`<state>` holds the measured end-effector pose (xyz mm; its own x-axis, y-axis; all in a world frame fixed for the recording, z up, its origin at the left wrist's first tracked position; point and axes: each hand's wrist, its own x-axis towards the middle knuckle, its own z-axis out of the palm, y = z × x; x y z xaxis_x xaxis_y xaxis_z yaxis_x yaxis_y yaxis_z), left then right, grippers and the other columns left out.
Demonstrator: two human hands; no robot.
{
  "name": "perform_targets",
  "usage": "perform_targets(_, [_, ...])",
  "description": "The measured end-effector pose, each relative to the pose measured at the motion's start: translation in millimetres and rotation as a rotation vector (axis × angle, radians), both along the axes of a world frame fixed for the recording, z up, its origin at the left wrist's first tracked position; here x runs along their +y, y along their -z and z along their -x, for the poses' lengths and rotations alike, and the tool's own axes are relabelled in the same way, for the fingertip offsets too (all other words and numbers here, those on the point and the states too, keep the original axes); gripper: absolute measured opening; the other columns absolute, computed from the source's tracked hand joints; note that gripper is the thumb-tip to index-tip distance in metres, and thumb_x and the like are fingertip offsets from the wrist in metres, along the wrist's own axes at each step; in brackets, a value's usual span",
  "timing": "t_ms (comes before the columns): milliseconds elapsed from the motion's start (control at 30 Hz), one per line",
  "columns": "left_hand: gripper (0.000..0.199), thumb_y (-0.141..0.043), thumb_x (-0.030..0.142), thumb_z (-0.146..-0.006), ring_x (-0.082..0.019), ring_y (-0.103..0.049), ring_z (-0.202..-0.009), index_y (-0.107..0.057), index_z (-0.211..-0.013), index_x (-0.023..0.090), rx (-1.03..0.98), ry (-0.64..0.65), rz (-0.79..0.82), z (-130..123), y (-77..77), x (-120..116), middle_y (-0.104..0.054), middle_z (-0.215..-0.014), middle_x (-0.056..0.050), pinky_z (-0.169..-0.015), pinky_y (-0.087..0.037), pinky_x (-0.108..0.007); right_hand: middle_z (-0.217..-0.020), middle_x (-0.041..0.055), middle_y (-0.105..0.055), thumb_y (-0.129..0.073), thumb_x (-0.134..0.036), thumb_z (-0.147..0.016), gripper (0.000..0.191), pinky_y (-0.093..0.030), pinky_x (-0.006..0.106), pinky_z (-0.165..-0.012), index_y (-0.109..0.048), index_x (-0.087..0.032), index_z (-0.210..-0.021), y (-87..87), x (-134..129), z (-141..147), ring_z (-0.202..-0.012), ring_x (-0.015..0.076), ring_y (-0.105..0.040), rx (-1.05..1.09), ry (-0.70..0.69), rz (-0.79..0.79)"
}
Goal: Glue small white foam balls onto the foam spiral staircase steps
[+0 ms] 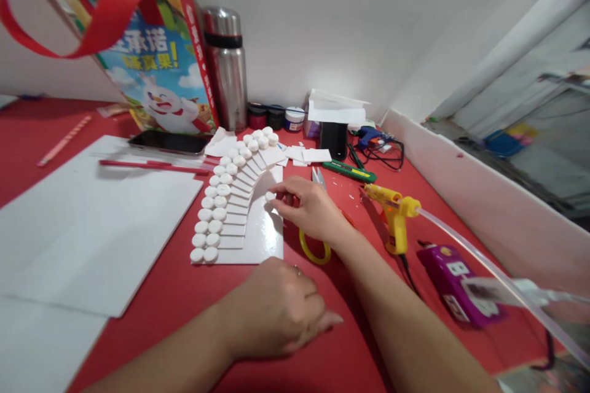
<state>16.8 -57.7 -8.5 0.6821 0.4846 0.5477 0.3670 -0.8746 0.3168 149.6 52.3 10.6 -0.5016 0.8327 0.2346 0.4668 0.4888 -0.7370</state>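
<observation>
Between the thumb and fingertips of my right hand (306, 206) is a small round white disc (269, 196), held above the white board (265, 242). A curved double row of similar white discs (212, 226) lines the board's left side and top. Thin white strips (233, 219) fan inward from that row. My left hand (283, 307) is closed, knuckles up, on the red table just below the board. Its fingers curl under, so anything inside them is hidden. Yellow-handled scissors (314, 252) lie partly beneath my right hand and wrist.
A yellow glue gun (391, 212) with a clear glue stick and a purple box (461, 285) are on the right. Behind stand a steel flask (229, 73), paint jars (294, 118) and a green cutter (350, 171). White sheets (92, 227), a phone (168, 142) and a gift bag (161, 73) occupy the left.
</observation>
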Motion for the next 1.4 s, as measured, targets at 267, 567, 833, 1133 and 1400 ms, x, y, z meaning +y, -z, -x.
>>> perform_targets(267, [0.039,-0.054,0.026,-0.100,-0.012,-0.042,-0.048,-0.055,-0.062,0.017,-0.104,-0.144,0.021,5,-3.3,7,-0.053,-0.056,0.002,-0.051,-0.028,-0.033,-0.087,0.0034,-0.072,-0.067,-0.022,-0.086,0.017,-0.044,0.026,-0.065,-0.075,-0.016,-0.099,7.7,11,-2,-0.068,0.0120,-0.055,0.043,0.130,-0.056])
perform_targets(567, [0.038,-0.054,0.025,-0.101,-0.012,-0.047,-0.052,-0.055,-0.064,0.017,-0.070,-0.188,0.062,8,1.2,10,-0.054,-0.057,0.002,-0.054,-0.028,-0.033,-0.074,0.0024,-0.070,-0.066,-0.021,-0.084,0.015,-0.044,0.025,-0.064,-0.075,-0.012,-0.091,12.6,35,7,-0.068,0.0132,-0.060,0.031,0.128,0.075])
perform_targets(833, [0.036,-0.054,0.025,-0.101,-0.013,-0.050,-0.054,-0.055,-0.065,0.018,-0.050,-0.203,0.073,8,0.4,8,-0.055,-0.058,0.001,-0.057,-0.030,-0.032,-0.080,0.0036,-0.074,-0.066,-0.017,-0.084,0.016,-0.045,0.025,-0.067,-0.076,-0.011,-0.094,10.6,48,11,-0.072,0.0136,-0.063,0.034,0.124,0.018])
perform_targets(1133, [0.037,-0.053,0.024,-0.101,-0.013,-0.049,-0.053,-0.055,-0.065,0.017,-0.056,-0.155,0.085,7,1.8,9,-0.056,-0.058,0.001,-0.055,-0.028,-0.033,-0.083,0.0060,-0.075,-0.064,-0.015,-0.083,0.018,-0.043,0.026,-0.066,-0.078,-0.012,-0.094,7.5,55,22,-0.072,0.0149,-0.062,-0.085,0.085,-0.058])
perform_targets(1400, [0.034,-0.056,0.024,-0.100,-0.012,-0.048,-0.054,-0.056,-0.067,0.017,-0.058,-0.143,0.122,7,1.9,9,-0.055,-0.060,0.002,-0.055,-0.029,-0.033,-0.083,0.0063,-0.075,-0.063,-0.012,-0.081,0.018,-0.044,0.026,-0.067,-0.077,-0.011,-0.092,9.9,53,24,-0.073,0.0149,-0.062,-0.063,0.051,-0.042])
